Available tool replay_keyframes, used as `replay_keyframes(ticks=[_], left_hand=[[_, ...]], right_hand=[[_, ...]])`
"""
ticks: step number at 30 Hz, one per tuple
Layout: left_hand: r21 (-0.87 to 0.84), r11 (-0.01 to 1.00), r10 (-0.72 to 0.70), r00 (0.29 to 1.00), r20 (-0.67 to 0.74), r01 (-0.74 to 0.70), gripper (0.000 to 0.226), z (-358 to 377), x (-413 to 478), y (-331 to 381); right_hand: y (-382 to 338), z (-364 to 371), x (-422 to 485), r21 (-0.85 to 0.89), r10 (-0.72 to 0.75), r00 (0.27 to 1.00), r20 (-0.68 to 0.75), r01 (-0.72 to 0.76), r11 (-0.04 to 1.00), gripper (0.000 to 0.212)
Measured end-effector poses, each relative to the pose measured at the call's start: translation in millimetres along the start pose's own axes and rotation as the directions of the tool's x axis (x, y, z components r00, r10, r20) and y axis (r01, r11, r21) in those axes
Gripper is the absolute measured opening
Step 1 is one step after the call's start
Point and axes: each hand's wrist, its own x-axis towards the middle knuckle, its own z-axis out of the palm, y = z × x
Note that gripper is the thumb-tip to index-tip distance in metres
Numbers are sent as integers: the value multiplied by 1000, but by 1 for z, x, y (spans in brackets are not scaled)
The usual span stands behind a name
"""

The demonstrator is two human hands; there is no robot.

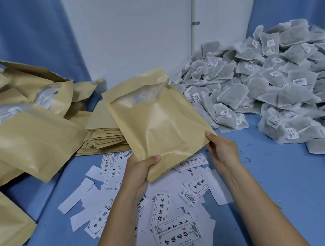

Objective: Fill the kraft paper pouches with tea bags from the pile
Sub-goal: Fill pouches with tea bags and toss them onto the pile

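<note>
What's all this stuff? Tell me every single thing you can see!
held pouch: one, brown, middle
other pouches: several, brown, heaped at left
flat stack: one, brown, behind the held pouch
tea bags: many, grey-white, piled at right
labels: many, white with black print, scattered in front
cloth: one, blue, under everything
wall: one, white, at the back
left hand: one, grips the held pouch's near-left corner
right hand: one, pinches its near-right corner

Paper labels (178,240) scattered on desk (288,199): large black characters 中國藥材 in ornate frame, red seal mark, small print illegible | white tags (299,81) on tea bags (233,94): barcodes, digits too small to read
</note>
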Motion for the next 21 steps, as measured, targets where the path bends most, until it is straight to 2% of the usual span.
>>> replay_keyframes(ticks=[3,7,10,12,14,16,19,21], left_hand=[[8,1000,27,999,-32,-27,32,1,0,0],[23,999,36,999,-37,-35,30,3,-1,-1],[18,999,43,998,-35,-43,32,6,-2,-2],[27,998,51,998,-38,-50,31,7,-1,-4],[35,998,55,998,-41,-54,30,7,-2,-5],[40,998,56,997,-47,-54,29,7,-1,-7],[48,997,60,997,-56,-58,30,7,-1,-8],[41,997,70,995,-67,-67,31,7,0,-8]], right_hand=[[4,2,-1,78,77,995,59,-82,994,9],[8,2,-2,-103,61,997,41,-57,993,18],[9,2,-4,-53,60,998,21,-59,997,12],[11,4,-7,-2,94,993,64,-94,996,7],[13,7,-11,-47,102,990,102,-97,994,8],[13,8,-14,-103,79,993,91,-70,992,12],[13,5,-12,-107,85,993,84,-76,991,31],[14,7,-14,-86,141,982,128,-131,988,24]])
